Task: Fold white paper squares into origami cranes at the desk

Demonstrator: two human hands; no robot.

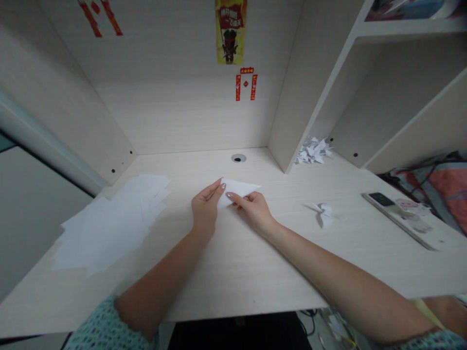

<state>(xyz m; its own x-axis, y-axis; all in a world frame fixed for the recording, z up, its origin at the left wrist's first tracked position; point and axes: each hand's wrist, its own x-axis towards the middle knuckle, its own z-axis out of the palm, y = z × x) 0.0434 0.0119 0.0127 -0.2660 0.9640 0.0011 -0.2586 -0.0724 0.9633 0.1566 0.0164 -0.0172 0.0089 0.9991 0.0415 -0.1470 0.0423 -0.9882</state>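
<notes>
"Desk point(226, 277) is biggest. Landmark: cable hole point(239, 158), place everything off that. Containers?"

"Open compartment point(359, 102), right of the hole, past the divider point(314, 73). Inside: pile of small white paper bits point(314, 150), pointed, looks folded. Shelf point(412, 28) above that, further right of the hole; contents cut off by the frame, can't tell."

"Next size down?"

"Paper stack point(113, 223), left of the hole and nearer the person. Loosely fanned, flat. White phone point(404, 221), well right of the hole, also nearer."

"Hands?"

"Left hand point(206, 206), nearer than the hole and a bit left: thumb and fingers closed, pinching folded paper point(239, 188) by its left corner. Right hand point(257, 210), nearer and a bit right: thumb on top, fingers tucked under, gripping the same piece."

"Paper's position?"

"Between the hands, just nearer the person than the hole, tapering rightward. Desk contact: can't tell."

"Step?"

"Mid-fold, I'd judge. Lining up or pressing a crease, unclear which. Next move probably calls for layers kept flush under the left pinch, right thumb pressing firm along the edge."

"Smallest?"

"Loose folded piece point(324, 215), right of the hole, nearer, short of the phone. Done."
</notes>
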